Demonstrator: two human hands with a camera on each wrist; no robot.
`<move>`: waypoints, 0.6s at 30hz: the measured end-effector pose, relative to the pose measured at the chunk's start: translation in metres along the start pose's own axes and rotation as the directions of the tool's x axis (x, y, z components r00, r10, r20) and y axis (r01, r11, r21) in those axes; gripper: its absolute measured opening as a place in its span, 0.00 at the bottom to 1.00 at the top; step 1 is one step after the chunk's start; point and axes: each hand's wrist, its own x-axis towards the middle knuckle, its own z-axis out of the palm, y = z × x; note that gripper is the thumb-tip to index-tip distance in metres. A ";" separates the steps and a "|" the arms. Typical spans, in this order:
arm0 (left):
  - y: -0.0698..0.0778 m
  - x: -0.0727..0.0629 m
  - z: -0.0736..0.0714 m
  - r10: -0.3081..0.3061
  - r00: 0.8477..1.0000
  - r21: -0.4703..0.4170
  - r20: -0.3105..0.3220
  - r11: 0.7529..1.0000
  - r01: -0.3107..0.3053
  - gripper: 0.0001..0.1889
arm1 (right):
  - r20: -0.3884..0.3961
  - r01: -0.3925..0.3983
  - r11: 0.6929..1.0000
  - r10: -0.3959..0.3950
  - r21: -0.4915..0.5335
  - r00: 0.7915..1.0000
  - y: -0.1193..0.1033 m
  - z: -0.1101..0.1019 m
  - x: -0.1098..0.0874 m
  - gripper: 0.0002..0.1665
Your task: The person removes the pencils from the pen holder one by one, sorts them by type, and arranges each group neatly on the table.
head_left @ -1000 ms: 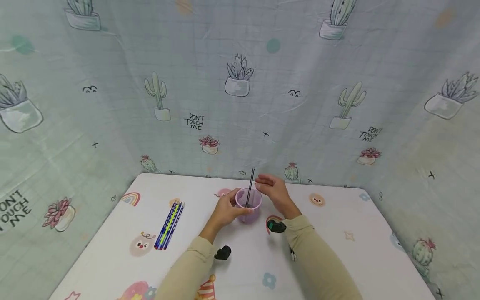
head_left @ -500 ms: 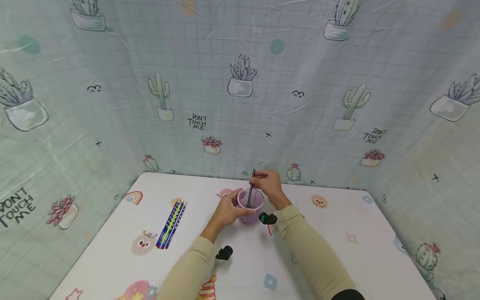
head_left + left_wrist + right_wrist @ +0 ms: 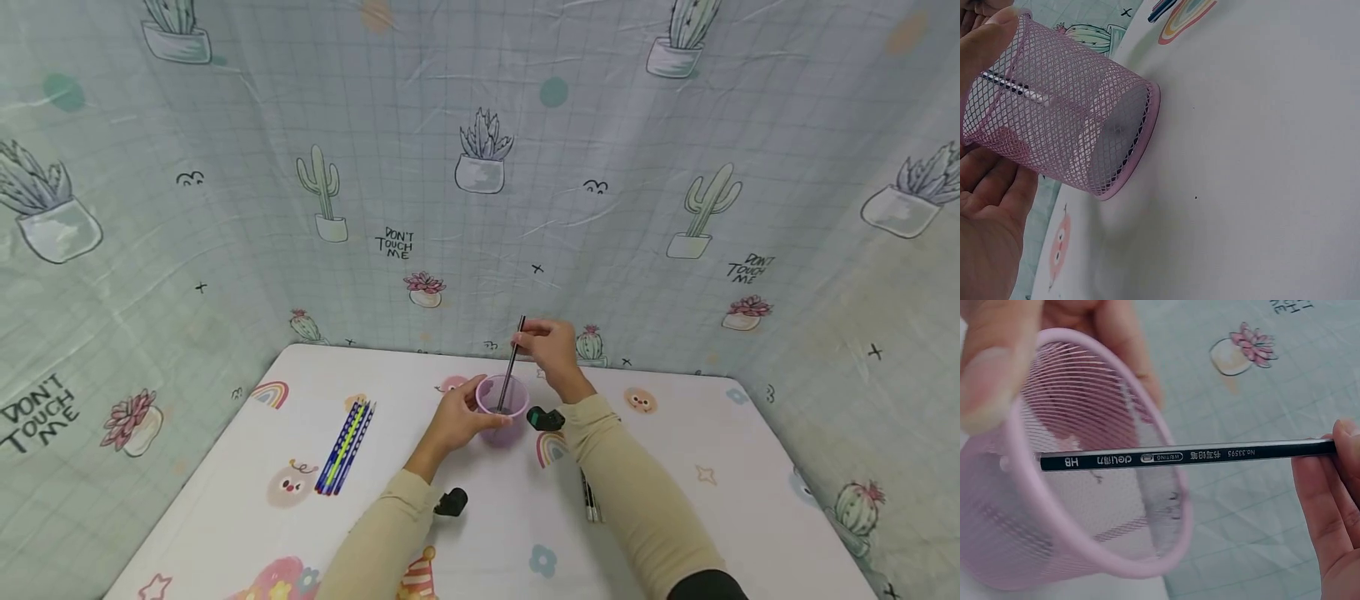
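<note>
A pink-purple wire mesh pencil cup (image 3: 507, 433) stands near the far side of the table, its mouth up. My left hand (image 3: 456, 417) grips it from the left, thumb at the near side of the rim. My right hand (image 3: 551, 350) pinches the upper end of a black pencil (image 3: 1179, 454) with a silver stripe, above and right of the cup. That pencil slants down into the cup's mouth; its pale lower end shows through the mesh (image 3: 1072, 106) in the left wrist view. White lettering with "HB" runs along the barrel.
Several blue patterned pencils, one of them yellow-green, (image 3: 345, 448) lie side by side on the left of the table. More black pencils (image 3: 590, 500) lie beside my right forearm, partly hidden by the sleeve. A cactus-print cloth (image 3: 480, 250) hangs behind the table (image 3: 495, 533).
My right hand has gone from loose beside the pencil to pinching its top, then moved up and slightly right, raising and tilting the pencil. My left hand keeps its grip on the cup.
</note>
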 end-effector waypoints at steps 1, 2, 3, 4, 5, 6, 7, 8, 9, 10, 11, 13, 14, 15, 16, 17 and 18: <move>0.000 0.000 0.000 -0.002 1.000 0.002 -0.001 1.000 0.002 0.50 | 0.001 0.005 1.000 -0.005 0.009 1.000 -0.002 -0.001 0.001 0.15; 0.000 -0.001 0.000 -0.005 1.000 0.004 -0.002 1.000 0.005 0.51 | 0.005 0.009 1.000 -0.009 0.020 1.000 -0.005 -0.002 0.001 0.15; 0.001 -0.001 0.000 -0.009 1.000 0.006 -0.003 1.000 0.009 0.50 | 0.006 0.015 1.000 -0.015 0.027 1.000 -0.007 -0.004 0.002 0.16; 0.001 -0.002 0.000 -0.015 1.000 0.009 -0.004 1.000 0.015 0.50 | 0.006 0.023 0.999 -0.024 0.032 1.000 -0.009 -0.005 0.003 0.16; 0.001 -0.002 0.000 -0.019 1.000 0.012 -0.004 1.000 0.019 0.50 | 0.008 0.032 0.999 -0.032 0.033 0.999 -0.012 -0.006 0.003 0.17; 0.002 -0.002 0.000 -0.026 1.000 0.018 -0.006 0.999 0.026 0.50 | 0.006 0.038 0.999 -0.038 0.037 0.999 -0.014 -0.007 0.003 0.17; 0.002 -0.002 -0.001 -0.035 0.999 0.022 -0.010 0.999 0.035 0.50 | 0.007 0.045 0.998 -0.046 0.041 0.999 -0.017 -0.009 0.003 0.18; 0.002 -0.002 -0.001 -0.034 0.999 0.024 -0.011 0.999 0.035 0.50 | 0.007 0.055 0.998 -0.055 0.043 0.998 -0.020 -0.010 0.003 0.18; 0.002 -0.002 -0.001 -0.033 0.999 0.022 -0.011 0.999 0.033 0.50 | 0.007 0.061 0.997 -0.061 0.041 0.998 -0.022 -0.012 0.004 0.18; 0.001 -0.001 -0.001 -0.028 1.000 0.019 -0.009 0.999 0.029 0.50 | 0.005 0.068 0.997 -0.068 0.041 0.998 -0.025 -0.013 0.004 0.18; 0.000 0.000 -0.001 -0.023 1.000 0.015 -0.003 1.000 0.023 0.51 | 0.003 0.070 0.997 -0.071 0.041 0.997 -0.028 -0.015 0.004 0.18; -0.001 0.001 -0.001 -0.017 1.000 0.008 0.005 1.000 0.017 0.51 | -0.001 0.074 0.996 -0.074 0.041 0.997 -0.034 -0.019 0.003 0.17; -0.001 0.001 -0.001 -0.017 1.000 0.007 0.008 1.000 0.017 0.51 | -0.003 0.073 0.996 -0.073 0.042 0.997 -0.036 -0.020 0.004 0.16; -0.001 0.001 -0.002 -0.021 1.000 0.007 0.008 1.000 0.021 0.51 | -0.002 0.069 0.996 -0.069 0.047 0.998 -0.039 -0.022 0.004 0.16; 0.000 0.001 -0.001 -0.023 1.000 0.009 0.009 1.000 0.023 0.51 | -0.004 0.066 0.996 -0.066 0.052 0.998 -0.042 -0.025 0.003 0.16; 0.000 0.001 -0.001 -0.026 1.000 0.011 0.007 1.000 0.026 0.51 | -0.007 0.062 0.997 -0.061 0.054 0.998 -0.044 -0.029 0.003 0.16; 0.001 0.000 -0.001 -0.027 1.000 0.013 0.004 1.000 0.027 0.51 | -0.009 0.061 0.997 -0.060 0.049 0.998 -0.046 -0.032 0.002 0.17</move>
